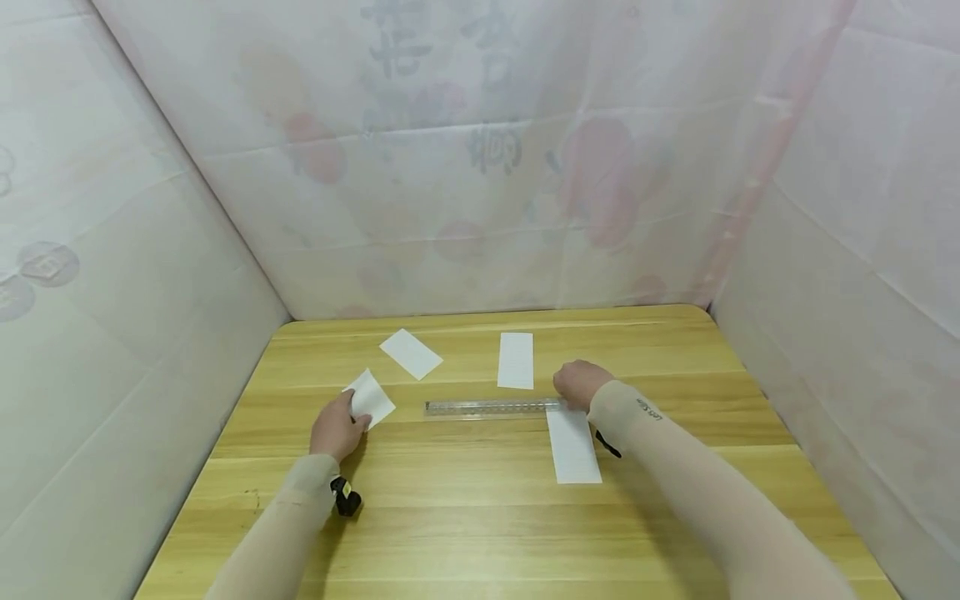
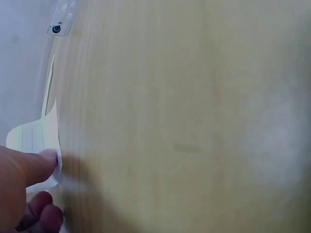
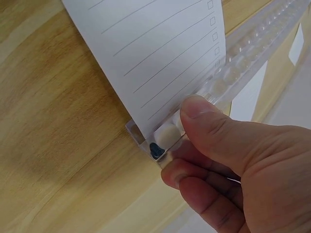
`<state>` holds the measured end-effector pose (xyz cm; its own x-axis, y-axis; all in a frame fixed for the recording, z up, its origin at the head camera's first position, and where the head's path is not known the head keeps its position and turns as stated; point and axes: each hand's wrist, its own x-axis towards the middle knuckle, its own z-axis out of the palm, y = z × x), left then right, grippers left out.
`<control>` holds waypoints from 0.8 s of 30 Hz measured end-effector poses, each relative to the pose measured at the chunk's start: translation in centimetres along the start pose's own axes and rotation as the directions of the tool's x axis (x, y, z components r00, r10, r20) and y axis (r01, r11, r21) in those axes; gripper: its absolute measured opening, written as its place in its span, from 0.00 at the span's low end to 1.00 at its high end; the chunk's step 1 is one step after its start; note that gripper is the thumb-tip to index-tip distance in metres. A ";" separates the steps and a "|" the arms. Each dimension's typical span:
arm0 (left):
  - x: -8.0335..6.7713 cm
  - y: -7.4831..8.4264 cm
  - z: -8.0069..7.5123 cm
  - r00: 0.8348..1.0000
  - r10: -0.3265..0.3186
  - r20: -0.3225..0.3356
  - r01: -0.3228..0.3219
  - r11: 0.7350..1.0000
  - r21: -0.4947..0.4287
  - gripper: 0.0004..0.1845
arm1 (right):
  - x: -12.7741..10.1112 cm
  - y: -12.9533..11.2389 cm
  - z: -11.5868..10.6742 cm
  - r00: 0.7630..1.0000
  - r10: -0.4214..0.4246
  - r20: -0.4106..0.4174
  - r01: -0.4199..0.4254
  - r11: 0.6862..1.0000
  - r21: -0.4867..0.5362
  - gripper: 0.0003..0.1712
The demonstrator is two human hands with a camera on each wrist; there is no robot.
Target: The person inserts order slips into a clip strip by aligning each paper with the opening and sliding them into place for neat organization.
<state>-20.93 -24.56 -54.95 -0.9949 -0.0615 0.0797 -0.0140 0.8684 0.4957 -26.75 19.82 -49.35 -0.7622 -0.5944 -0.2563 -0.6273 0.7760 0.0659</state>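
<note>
My left hand [image 1: 337, 427] pinches a small white paper slip [image 1: 372, 400] between thumb and fingers; faint lines show on its curved face in the left wrist view. At the right, my right hand [image 1: 581, 383] grips one end of a long clear plastic strip [image 1: 487, 407], thumb on top and fingers curled beneath. Rounded pale shapes run in a row along the strip, and a dark piece [image 3: 156, 151] sits at its end. A lined sheet with checkboxes [image 3: 155, 58] lies with its edge along the strip, beside my right thumb.
Two more white slips lie toward the back of the wooden table [image 1: 465, 533]: a tilted one [image 1: 411, 353] at left and a straighter one [image 1: 516, 360] near the middle. Printed fabric walls [image 1: 465, 275] stand at the table's back and sides.
</note>
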 end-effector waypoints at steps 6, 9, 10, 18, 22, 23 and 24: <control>-0.1 -0.4 0.3 0.999 -0.041 -0.012 0.039 0.995 -0.090 0.34 | 0.0 -0.1 0.0 1.000 0.005 -0.003 -0.005 1.000 -0.008 0.08; -0.3 -0.4 0.1 0.999 -0.054 -0.003 0.053 0.991 -0.121 0.37 | 0.0 -0.1 0.0 1.000 0.003 -0.008 -0.003 1.000 -0.004 0.08; -0.4 -0.3 0.1 0.999 -0.054 -0.006 0.053 0.990 -0.133 0.38 | 0.0 -0.1 0.0 1.000 0.003 -0.009 -0.003 1.000 -0.006 0.08; -1.2 0.4 -0.7 0.999 -0.004 -0.055 -0.008 0.977 -0.212 0.34 | 0.0 -0.1 -0.1 1.000 0.011 0.010 -0.012 1.000 0.020 0.07; -1.5 0.8 -1.0 0.996 -0.010 -0.084 -0.011 0.967 -0.254 0.30 | 0.0 0.0 -0.2 1.000 0.004 0.004 -0.004 1.000 0.027 0.07; -1.6 1.0 -1.1 0.996 -0.016 -0.088 -0.009 0.963 -0.269 0.30 | 0.0 0.0 -0.2 1.000 -0.001 0.001 0.001 1.000 0.024 0.06; -1.8 1.2 -1.2 0.995 -0.018 -0.094 -0.009 0.960 -0.279 0.30 | 0.0 0.0 -0.2 1.000 -0.005 -0.003 0.005 1.000 0.016 0.06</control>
<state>-19.08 -24.02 -53.46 -0.9806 -0.1236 0.1519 0.0232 0.6969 0.7168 -26.80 19.78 -49.14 -0.7595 -0.5991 -0.2536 -0.6286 0.7762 0.0488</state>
